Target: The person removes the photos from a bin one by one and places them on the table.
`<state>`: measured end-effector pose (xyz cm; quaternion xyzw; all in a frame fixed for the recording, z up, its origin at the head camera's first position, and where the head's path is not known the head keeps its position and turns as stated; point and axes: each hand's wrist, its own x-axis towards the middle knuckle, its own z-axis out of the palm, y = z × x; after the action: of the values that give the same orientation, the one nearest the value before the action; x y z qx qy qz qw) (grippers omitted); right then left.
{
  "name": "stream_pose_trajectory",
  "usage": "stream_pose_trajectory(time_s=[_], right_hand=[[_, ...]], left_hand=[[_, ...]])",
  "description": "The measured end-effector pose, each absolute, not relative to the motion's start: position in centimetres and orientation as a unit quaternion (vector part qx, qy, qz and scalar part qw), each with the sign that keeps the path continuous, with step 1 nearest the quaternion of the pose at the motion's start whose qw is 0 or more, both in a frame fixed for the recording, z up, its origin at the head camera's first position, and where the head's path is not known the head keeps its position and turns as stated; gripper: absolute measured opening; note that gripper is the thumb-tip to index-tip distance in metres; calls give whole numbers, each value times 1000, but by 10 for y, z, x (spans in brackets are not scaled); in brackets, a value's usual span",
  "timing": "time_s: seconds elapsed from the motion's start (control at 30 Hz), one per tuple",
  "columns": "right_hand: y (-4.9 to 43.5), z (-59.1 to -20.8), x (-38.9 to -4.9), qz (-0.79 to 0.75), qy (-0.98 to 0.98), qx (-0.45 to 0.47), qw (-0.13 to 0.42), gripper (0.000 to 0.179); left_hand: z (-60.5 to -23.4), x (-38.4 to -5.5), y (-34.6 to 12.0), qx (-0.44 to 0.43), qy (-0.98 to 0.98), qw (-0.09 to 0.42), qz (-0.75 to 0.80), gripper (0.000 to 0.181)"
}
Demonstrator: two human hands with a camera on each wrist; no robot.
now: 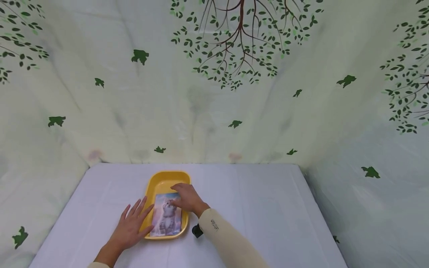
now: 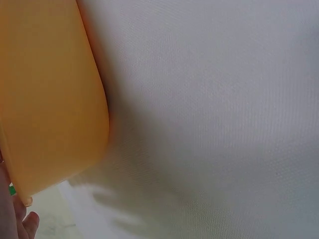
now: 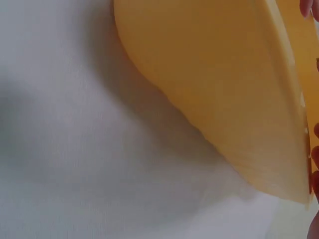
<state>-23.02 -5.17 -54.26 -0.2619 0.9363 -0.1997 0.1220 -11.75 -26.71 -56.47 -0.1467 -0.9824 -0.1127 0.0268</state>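
In the head view, a yellow tray with rounded corners stands on the white-covered table. A rectangular kitten picture, pink and blue, lies in its nearer part. My left hand spreads its fingers over the tray's left rim, with the thumb by the picture's lower left edge. Over the picture's upper right corner is my right hand, its thumb and fingers apart. Whether its fingertips touch the picture is unclear. Both wrist views mostly show the tray's outer wall, with fingertips at the frame edge.
A white cloth covers the table, which extends to the right of the tray. Behind it hangs a pale curtain printed with leaves and branches. A small black device sits at the right wrist.
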Motion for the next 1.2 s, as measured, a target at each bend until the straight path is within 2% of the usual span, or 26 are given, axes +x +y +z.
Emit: stream_pose_trajectory(time_s=[0.4, 0.67, 0.8, 0.93, 1.2], right_hand=[[-77, -552, -227, -238, 934, -194, 181, 51], [-85, -548, -227, -291, 919, -199, 177, 51], [-91, -550, -227, -316, 912, -190, 177, 50], [-94, -553, -227, -273, 932, -183, 151, 48], [-95, -562, -228, -228, 948, -171, 139, 46]], left_hand=[[-577, -112, -268, -157, -979, 57, -115, 62], [-576, -111, -268, -139, -985, 19, -103, 71], [-577, -112, -267, -142, -985, 33, -89, 80], [-578, -115, -266, -141, -985, 52, -82, 88], [-574, -116, -264, -126, -988, 30, -86, 87]])
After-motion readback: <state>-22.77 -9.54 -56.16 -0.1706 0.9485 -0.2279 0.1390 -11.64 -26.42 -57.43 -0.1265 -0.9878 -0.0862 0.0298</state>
